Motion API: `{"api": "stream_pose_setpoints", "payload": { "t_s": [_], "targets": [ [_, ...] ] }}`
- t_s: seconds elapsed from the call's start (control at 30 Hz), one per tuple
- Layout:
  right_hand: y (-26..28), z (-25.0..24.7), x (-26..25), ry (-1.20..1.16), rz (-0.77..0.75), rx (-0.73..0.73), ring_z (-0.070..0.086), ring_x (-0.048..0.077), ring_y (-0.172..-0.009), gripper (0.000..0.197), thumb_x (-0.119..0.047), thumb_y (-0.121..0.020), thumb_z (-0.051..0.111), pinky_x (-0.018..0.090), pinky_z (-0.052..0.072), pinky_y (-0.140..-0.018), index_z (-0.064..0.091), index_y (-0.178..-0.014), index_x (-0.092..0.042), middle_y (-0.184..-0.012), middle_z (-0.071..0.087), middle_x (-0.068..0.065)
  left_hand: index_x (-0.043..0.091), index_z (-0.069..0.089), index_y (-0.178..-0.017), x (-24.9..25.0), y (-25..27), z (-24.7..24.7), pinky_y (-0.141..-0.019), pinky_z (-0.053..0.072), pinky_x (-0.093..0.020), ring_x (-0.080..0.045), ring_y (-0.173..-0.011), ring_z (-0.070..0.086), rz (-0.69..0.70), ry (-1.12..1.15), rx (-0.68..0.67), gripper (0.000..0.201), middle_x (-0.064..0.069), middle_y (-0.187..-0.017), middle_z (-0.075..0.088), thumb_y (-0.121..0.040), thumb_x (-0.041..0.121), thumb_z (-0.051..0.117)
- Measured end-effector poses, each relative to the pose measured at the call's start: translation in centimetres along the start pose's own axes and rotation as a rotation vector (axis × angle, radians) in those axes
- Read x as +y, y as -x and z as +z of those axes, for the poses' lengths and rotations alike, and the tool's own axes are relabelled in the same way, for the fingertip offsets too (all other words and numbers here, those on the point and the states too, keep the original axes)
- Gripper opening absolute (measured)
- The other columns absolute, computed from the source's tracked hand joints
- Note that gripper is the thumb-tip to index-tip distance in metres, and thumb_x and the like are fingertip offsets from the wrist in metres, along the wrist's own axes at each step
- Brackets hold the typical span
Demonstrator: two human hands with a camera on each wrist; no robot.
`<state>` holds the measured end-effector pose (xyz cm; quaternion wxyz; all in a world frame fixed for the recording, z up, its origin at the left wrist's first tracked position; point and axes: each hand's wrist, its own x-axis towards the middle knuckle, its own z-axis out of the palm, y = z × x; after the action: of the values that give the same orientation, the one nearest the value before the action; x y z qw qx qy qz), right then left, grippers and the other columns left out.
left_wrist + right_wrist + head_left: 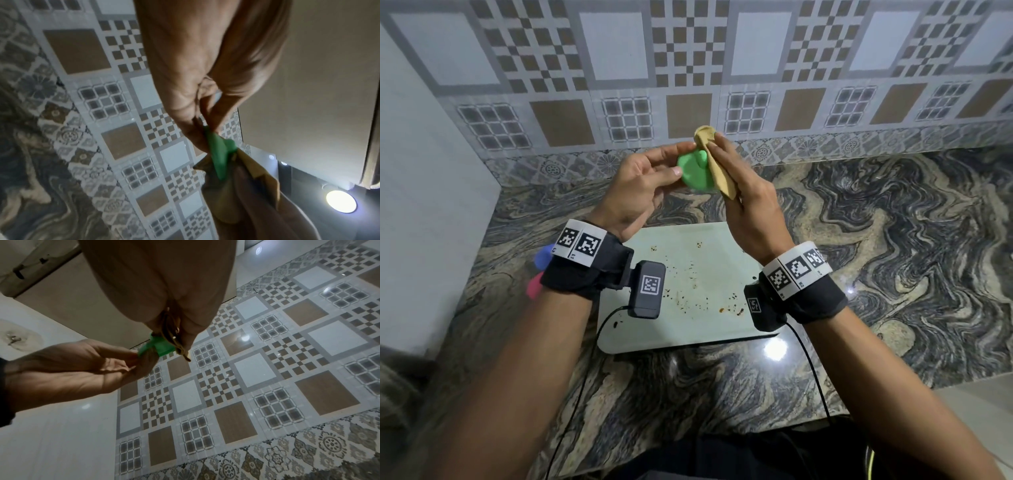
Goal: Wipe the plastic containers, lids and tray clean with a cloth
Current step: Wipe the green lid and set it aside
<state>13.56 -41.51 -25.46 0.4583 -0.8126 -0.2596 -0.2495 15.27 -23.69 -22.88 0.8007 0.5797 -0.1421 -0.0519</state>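
A round green lid (693,169) is held up above the counter, pinched at its left edge by my left hand (654,171). My right hand (726,171) grips a tan cloth (714,164) and presses it against the lid's right side. The left wrist view shows the green lid (219,151) edge-on with the cloth (261,173) behind it. In the right wrist view the lid (159,346) sits between both hands. Below the hands a pale tray (688,287) lies flat on the counter, speckled with brown crumbs and stains.
Blue (543,257) and pink (534,285) plastic pieces peek out behind my left wrist at the tray's left. The marbled counter (876,240) meets a patterned tile wall (688,68) at the back and a plain wall at the left.
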Motion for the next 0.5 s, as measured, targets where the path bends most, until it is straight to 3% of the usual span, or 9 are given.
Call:
{"api": "stream_pose_setpoints", "payload": {
  "t_s": [0.13,0.27,0.33,0.43,0.5],
  "targets": [
    [0.3,0.4,-0.5,0.073,0.021,-0.013,0.035,0.013,-0.14,0.062,0.015,-0.085,0.043,0.027,0.031,-0.116,0.042,-0.145,-0.003,-0.156,0.033,0.013,-0.001,0.059,-0.115,-0.7,-0.2,0.4,-0.079,0.056,-0.024,-0.013,-0.092,0.069,0.036,0.034,0.12,0.026,-0.002,-0.094,0.075,-0.095,-0.01,0.044],
    [-0.2,-0.3,-0.3,0.141,0.019,-0.103,0.041,0.026,-0.139,0.059,0.011,-0.085,0.043,0.031,0.033,-0.116,0.045,-0.143,-0.004,-0.155,0.034,0.014,0.002,0.061,-0.113,-0.6,0.1,0.0,-0.078,0.056,-0.023,-0.016,-0.095,0.069,0.015,-0.094,-0.007,0.027,-0.004,-0.097,0.074,-0.093,-0.01,0.048],
    [-1.3,-1.0,0.2,0.153,0.064,-0.14,0.045,0.028,-0.136,0.055,0.009,-0.088,0.045,0.038,0.036,-0.114,0.047,-0.141,-0.005,-0.152,0.039,0.015,0.002,0.062,-0.111,-0.7,0.1,-0.1,-0.076,0.056,-0.022,-0.015,-0.094,0.069,-0.004,-0.128,-0.018,0.027,-0.003,-0.097,0.074,-0.093,-0.011,0.048],
    [-1.8,-1.7,0.9,0.181,0.114,0.065,0.055,0.028,-0.126,0.054,0.012,-0.089,0.047,0.044,0.044,-0.107,0.049,-0.14,-0.005,-0.145,0.05,0.014,0.003,0.062,-0.108,-1.2,-0.2,-0.2,-0.07,0.056,-0.02,-0.011,-0.089,0.07,-0.015,-0.114,0.056,0.028,0.001,-0.094,0.074,-0.093,-0.013,0.046],
    [-1.1,-1.4,0.7,0.217,0.029,0.125,0.053,0.025,-0.128,0.055,0.017,-0.086,0.045,0.038,0.042,-0.11,0.05,-0.138,-0.001,-0.146,0.048,0.016,0.003,0.062,-0.108,-1.3,-0.3,-0.3,-0.07,0.057,-0.021,-0.012,-0.089,0.07,-0.019,-0.097,0.073,0.028,0.0,-0.093,0.074,-0.093,-0.014,0.045]
  ]
}}
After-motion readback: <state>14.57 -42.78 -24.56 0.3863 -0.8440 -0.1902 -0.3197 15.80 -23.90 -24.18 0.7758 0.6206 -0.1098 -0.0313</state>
